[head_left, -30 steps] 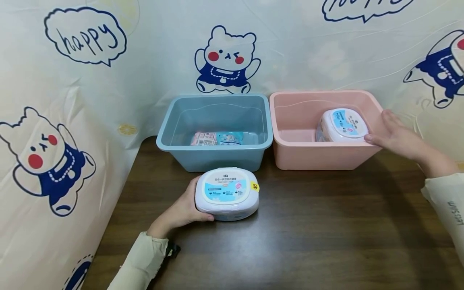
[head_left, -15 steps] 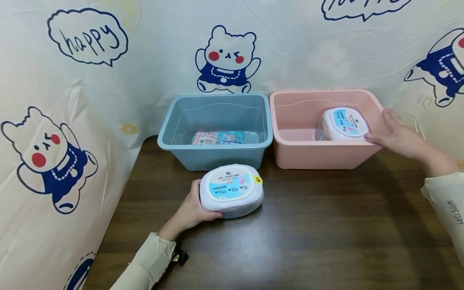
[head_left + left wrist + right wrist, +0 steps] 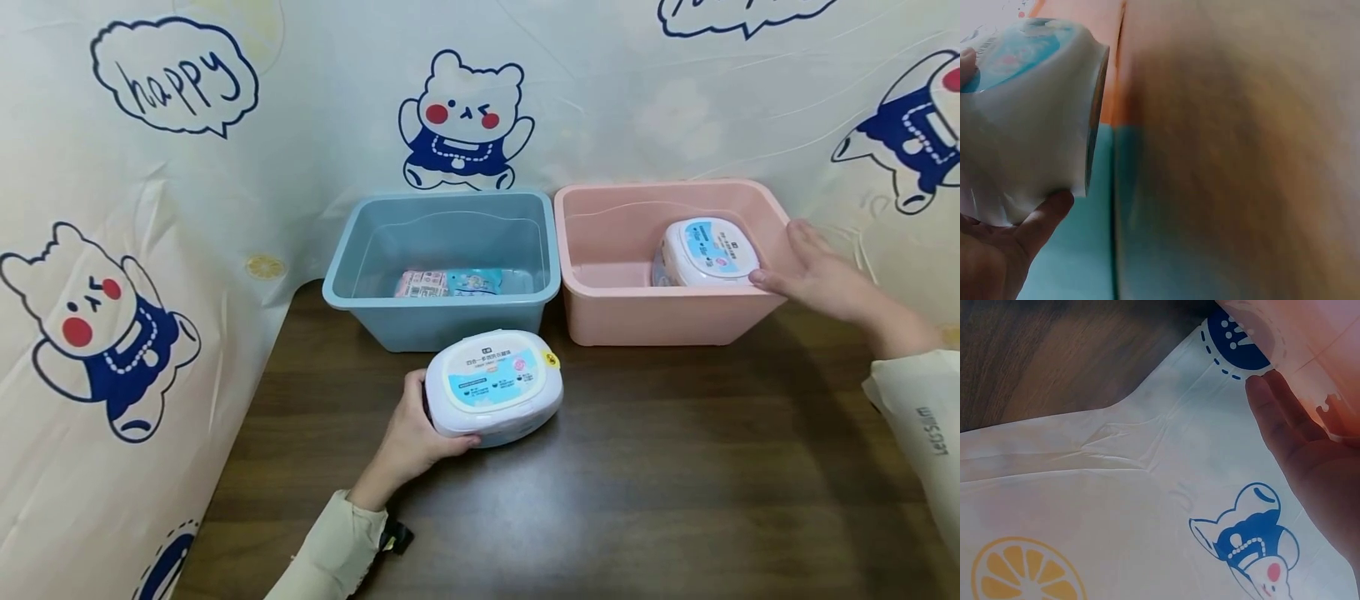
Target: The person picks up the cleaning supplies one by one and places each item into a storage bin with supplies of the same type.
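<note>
In the head view my left hand (image 3: 420,435) grips the left end of a white laundry pod tub (image 3: 491,385) with a blue label, thumb along its near side. The tub is tilted above the table, in front of the blue bin (image 3: 442,323). The left wrist view shows fingers (image 3: 1044,219) against the white tub (image 3: 1029,137). My right hand (image 3: 836,282) holds the right side of the pink bin (image 3: 660,321), thumb at the rim's front corner and fingers outside the wall. A second white tub (image 3: 708,252) sits inside that bin, near my thumb.
Small pink and blue packets (image 3: 450,282) lie in the blue bin. Both bins stand side by side at the back of the brown wooden table (image 3: 637,483). A printed cloth (image 3: 315,108) with bears hangs behind and at the sides.
My left hand has moved the laundry pod tub to the right and slightly away from me, turning it a little. The right hand stays at the pink bin's rim.
</note>
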The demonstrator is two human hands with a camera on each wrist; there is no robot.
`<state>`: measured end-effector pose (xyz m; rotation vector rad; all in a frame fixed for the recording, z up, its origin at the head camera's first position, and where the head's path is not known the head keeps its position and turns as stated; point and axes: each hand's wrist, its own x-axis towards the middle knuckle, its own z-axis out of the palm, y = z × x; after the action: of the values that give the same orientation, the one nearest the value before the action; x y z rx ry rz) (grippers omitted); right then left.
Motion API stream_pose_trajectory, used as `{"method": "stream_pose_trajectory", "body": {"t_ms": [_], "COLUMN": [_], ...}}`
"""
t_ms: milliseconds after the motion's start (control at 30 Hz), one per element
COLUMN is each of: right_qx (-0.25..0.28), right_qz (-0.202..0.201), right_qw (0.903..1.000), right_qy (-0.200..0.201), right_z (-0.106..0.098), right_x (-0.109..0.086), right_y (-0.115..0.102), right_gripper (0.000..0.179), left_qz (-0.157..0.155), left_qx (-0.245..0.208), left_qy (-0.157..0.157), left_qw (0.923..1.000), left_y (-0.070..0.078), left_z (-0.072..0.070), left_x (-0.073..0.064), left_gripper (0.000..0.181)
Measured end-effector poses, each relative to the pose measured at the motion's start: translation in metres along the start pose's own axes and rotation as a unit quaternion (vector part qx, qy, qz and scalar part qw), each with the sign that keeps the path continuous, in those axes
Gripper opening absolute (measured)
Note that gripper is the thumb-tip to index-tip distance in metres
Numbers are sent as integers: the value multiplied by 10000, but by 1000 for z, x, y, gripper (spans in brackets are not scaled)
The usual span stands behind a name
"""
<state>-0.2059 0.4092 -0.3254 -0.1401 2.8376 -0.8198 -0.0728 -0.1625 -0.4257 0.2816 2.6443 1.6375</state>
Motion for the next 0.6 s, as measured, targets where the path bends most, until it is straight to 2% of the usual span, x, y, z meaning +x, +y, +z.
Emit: {"method": "stream_pose_trajectory", "body": {"t_ms": [233, 433, 600], "right_qx": [57, 35, 57], "right_qz": [14, -30, -41], "right_qw": [10000, 10000, 10000], "right_qy": [11, 66, 49], "right_z": [0, 0, 0], "right_x": [0, 0, 0], "right_y": [0, -1, -1], "right_gripper": [106, 105, 105], "left_qz": [-100, 108, 199], "left_qx": [-186, -480, -792], "left_qy": [265, 760, 1240], "left_qw": [9994, 9959, 9889], "left_y": [32, 55, 70], "left_z": [16, 34, 50], "left_x": [-11, -17, -18], "left_gripper": [107, 107, 107]}}
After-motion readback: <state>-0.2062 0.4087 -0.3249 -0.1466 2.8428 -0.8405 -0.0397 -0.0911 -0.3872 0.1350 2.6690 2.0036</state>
